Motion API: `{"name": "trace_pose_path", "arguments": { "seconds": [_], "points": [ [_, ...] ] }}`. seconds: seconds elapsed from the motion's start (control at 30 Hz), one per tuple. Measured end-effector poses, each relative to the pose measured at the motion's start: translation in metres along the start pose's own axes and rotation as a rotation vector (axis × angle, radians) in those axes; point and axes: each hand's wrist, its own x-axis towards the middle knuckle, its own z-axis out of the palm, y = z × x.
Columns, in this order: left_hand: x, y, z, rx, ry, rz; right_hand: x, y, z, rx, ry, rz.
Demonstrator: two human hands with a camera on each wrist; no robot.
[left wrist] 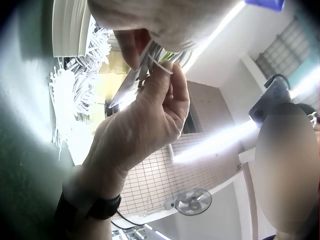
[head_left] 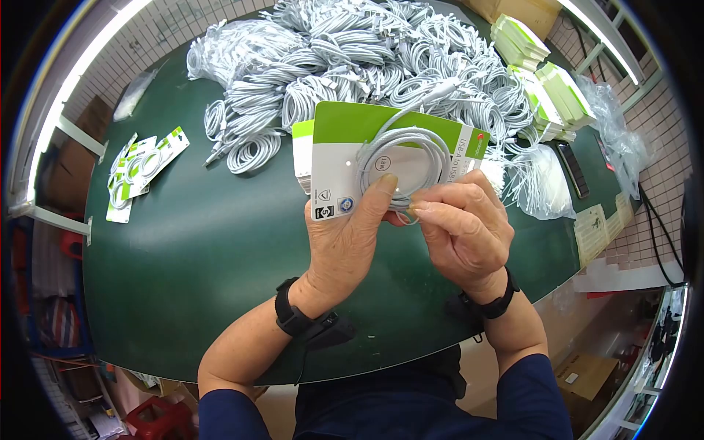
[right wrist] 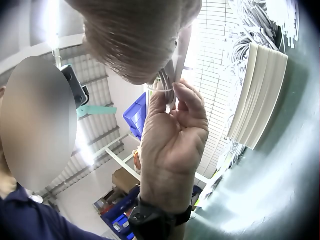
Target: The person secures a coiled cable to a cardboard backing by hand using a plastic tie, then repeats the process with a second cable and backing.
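Note:
In the head view, the left hand (head_left: 345, 238) grips a green and white card (head_left: 334, 150), its thumb pressing a coiled grey cable (head_left: 438, 150) against the front. At the card's lower edge, the right hand (head_left: 469, 227) pinches a thin white tie (head_left: 408, 218) between thumb and fingertips. The left wrist view shows that tie (left wrist: 160, 65) looped at the coil, between the near left hand (left wrist: 165, 22) and the right hand (left wrist: 137, 127). In the right wrist view, the right hand (right wrist: 132, 40) is close above and the left hand (right wrist: 172, 140) below, with the tie (right wrist: 159, 89) between them.
Bundled grey cables (head_left: 323, 51) cover the table's back. Carded cables (head_left: 139, 169) lie at left. Card stacks (head_left: 565, 95), a phone (head_left: 573, 170) and clear plastic (head_left: 620, 132) are at right. Another card stack (head_left: 302, 158) stands behind the held card.

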Motion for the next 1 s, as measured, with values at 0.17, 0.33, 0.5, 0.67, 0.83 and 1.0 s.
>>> {"name": "trace_pose_path", "arguments": {
  "seconds": [0.17, 0.33, 0.5, 0.67, 0.83, 1.0],
  "points": [
    [-0.002, -0.001, -0.002, 0.081, -0.043, -0.010, -0.001, 0.002, 0.006, 0.043, -0.037, 0.091],
    [-0.001, -0.003, -0.003, 0.100, -0.036, -0.028, -0.001, 0.002, 0.002, 0.005, -0.117, 0.072],
    [-0.002, -0.003, -0.004, 0.078, -0.033, 0.006, 0.005, -0.001, 0.000, -0.065, -0.139, -0.009],
    [-0.002, -0.003, -0.006, 0.060, -0.064, -0.050, 0.010, -0.010, -0.003, -0.122, -0.146, 0.086],
    [-0.002, -0.004, -0.011, 0.059, -0.083, -0.058, 0.012, -0.004, -0.001, 0.054, -0.138, 0.107],
    [-0.001, 0.009, -0.022, 0.029, -0.149, -0.085, 0.014, 0.011, -0.033, 0.039, 0.165, 0.026]
  ]
}}
